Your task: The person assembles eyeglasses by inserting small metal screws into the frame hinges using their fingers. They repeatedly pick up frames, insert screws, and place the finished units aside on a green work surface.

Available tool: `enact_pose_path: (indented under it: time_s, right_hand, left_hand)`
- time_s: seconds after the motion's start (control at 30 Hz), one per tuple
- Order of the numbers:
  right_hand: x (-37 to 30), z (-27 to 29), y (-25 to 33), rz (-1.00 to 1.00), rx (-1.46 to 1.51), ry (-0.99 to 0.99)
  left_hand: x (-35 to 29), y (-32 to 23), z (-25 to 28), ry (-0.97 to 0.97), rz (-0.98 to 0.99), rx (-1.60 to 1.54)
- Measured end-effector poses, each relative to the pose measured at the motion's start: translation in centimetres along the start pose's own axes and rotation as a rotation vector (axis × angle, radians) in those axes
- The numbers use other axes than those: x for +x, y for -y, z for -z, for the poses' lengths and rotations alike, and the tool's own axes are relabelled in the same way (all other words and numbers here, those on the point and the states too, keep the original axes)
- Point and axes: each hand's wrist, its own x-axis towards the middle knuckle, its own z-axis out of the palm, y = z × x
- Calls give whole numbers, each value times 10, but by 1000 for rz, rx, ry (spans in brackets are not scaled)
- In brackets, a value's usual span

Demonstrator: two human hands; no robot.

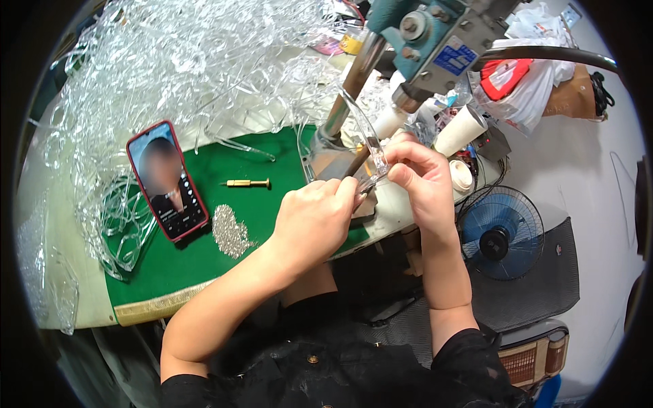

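Above the near edge of the table, both hands hold a clear plastic eyeglass frame [375,155], one long slim part of it pointing up and away. My left hand [313,216] is closed with its knuckles up, gripping the frame's lower end; its fingertips are mostly hidden. My right hand [423,178] pinches the frame between thumb and fingers from the right side. Left of them, on a green mat [272,160], lie a small brass screwdriver [248,183] and a heap of tiny silver metal pieces [231,231].
A red-cased phone [168,180] showing a person rests at the mat's left. A big tangle of clear plastic frames [183,61] covers the table's far left. A green-grey press [428,41] rises beyond my hands. Right are a white cone [460,130] and a blue fan [502,232].
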Motion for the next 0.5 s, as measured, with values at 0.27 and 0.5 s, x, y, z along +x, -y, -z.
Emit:
enact_pose_path:
  time_s: [0.27, 0.5]
  right_hand:
    - [18, 30, -13, -26, 102, -177]
    - [52, 70, 14, 389, -23, -639]
  left_hand:
    - [41, -8, -26, -47, 6, -44]
    - [51, -5, -37, -80, 54, -70]
